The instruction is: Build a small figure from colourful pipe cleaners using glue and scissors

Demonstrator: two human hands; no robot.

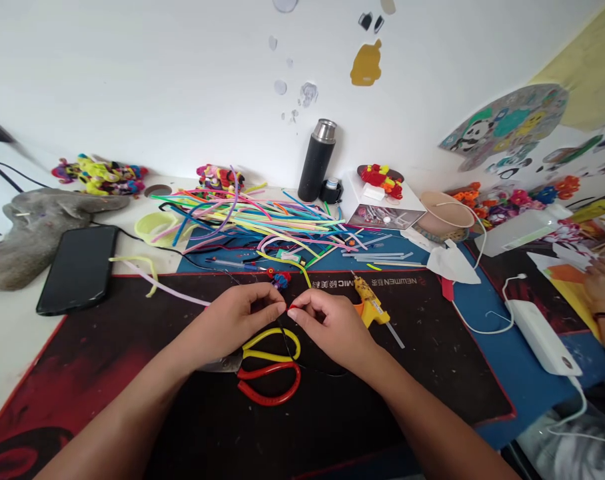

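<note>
Pinched at the tip of the right hand (335,327), above the mat (222,437) and just beside the left hand (240,320): a tiny red piece (292,307), mostly hidden. Drawn together on it, with barely a gap between thumb and fingers. Closed to a similar tip pinch on the left, though impossible to tell whether on anything. Near the hands, scissors (267,369) and a thin black cord (286,338); farther off, a glue gun (374,310) and a heap of stems (262,217) on the tabletop (2,353). As for handling the red piece: probably very light and soft, likelier to squash or slip than break. Best gripped by one edge, gently, between thumb and one fingertip.
</note>
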